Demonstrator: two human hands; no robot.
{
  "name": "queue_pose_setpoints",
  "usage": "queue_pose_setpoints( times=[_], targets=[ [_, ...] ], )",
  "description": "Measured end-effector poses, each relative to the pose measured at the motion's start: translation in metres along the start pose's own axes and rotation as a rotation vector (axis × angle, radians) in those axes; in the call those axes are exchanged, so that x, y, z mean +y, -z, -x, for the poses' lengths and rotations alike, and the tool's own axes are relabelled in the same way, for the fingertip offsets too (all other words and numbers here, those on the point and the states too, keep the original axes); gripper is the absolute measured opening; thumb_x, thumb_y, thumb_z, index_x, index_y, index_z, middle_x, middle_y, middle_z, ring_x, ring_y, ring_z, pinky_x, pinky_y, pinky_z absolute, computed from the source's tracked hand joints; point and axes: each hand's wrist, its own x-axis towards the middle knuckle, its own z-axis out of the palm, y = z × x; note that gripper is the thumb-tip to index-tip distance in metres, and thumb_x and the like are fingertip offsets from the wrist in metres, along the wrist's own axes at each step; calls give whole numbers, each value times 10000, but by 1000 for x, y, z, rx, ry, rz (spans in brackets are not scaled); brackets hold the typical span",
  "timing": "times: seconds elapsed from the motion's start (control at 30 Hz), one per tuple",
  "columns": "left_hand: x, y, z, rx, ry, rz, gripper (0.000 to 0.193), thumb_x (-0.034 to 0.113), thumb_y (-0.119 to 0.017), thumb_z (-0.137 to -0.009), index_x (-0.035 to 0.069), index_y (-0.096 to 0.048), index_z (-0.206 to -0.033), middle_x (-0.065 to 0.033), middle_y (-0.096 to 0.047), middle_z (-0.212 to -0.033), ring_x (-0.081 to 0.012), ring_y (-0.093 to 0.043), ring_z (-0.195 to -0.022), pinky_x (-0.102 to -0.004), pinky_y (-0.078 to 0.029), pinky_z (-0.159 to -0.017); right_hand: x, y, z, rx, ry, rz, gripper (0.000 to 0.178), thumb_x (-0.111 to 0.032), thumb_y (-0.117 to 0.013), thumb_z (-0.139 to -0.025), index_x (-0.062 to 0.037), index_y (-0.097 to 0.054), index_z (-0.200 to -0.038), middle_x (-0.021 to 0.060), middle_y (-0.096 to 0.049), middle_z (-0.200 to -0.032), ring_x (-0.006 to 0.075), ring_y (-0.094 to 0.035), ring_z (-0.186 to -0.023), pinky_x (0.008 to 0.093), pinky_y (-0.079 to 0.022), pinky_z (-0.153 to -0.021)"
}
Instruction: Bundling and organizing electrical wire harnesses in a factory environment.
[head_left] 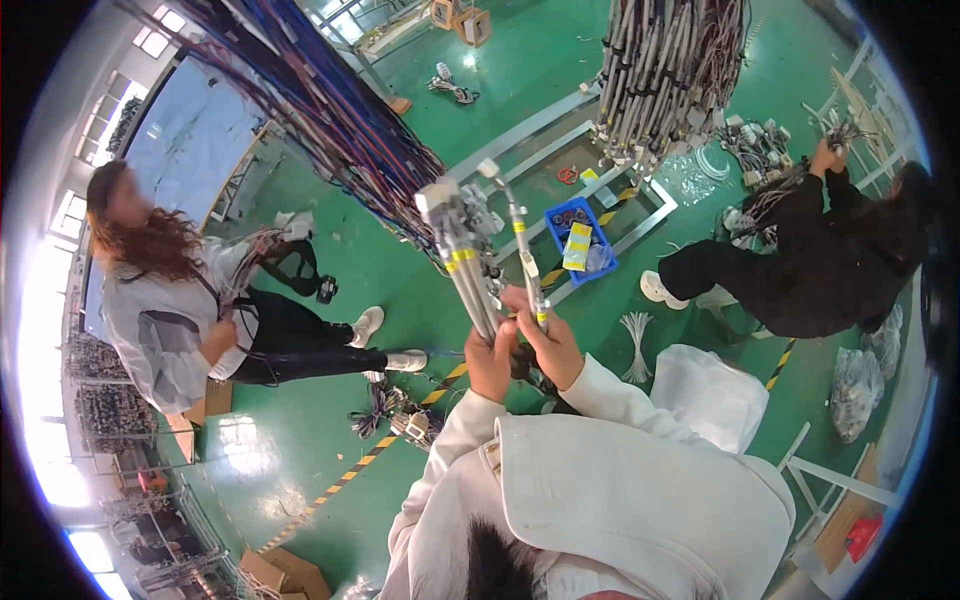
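My left hand (490, 368) is closed around a bundle of grey cables (467, 268). The bundle stands up from my grip, with yellow bands on it and white connectors (434, 198) at the top. Close beside it, the fingers of my right hand (553, 352) are closed on a single grey cable (525, 245). That cable carries yellow bands too and ends in a small white connector (488, 169). Both hands are in front of my chest, nearly touching. Dark cable lengths hang below my hands, partly hidden by them.
Thick wire bundles (340, 130) and grey cables (665, 75) hang ahead. A blue crate (580, 238) with small parts sits by a metal frame (655, 215). One person (165, 300) stands left with cables; another (800, 260) works at right. A white sack (708, 398) lies nearby.
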Motion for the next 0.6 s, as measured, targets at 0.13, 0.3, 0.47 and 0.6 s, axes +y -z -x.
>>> queue_pose_setpoints(
  times=[0.13,0.3,0.47,0.6],
  targets=[
    [28,-5,-18,-98,-65,15,225,209,-531,-874,0,-536,-957,1,-563,-744,-40,-448,-593,-176,-362,-518,10,4,-4,1,47,32,381,-271,-425,-919,14,-441,-1172,99,-547,-1077,172,-510,-970,284,-389,-830],
    [11,2,-10,-173,-30,21,253,172,-550,-864,0,-531,-1049,-11,-570,-933,-43,-491,-706,-168,-402,-576,4,2,2,-24,166,171,303,-205,-417,-923,3,-471,-1136,65,-548,-1023,114,-513,-857,245,-409,-742],
    [0,22,-15,-395,325,80,373,254,-529,-872,-11,-513,-1134,0,-572,-859,-59,-505,-741,-205,-415,-660,14,8,6,-154,8,189,232,-216,-426,-923,-3,-496,-985,9,-504,-736,90,-454,-664,258,-379,-587],
    [15,18,-12,-384,403,233,383,264,-528,-871,-3,-503,-1144,10,-562,-843,-59,-500,-729,-204,-402,-647,6,14,4,-320,-59,179,227,-217,-416,-925,-1,-484,-943,64,-537,-831,149,-494,-718,285,-399,-649]
  ],
)
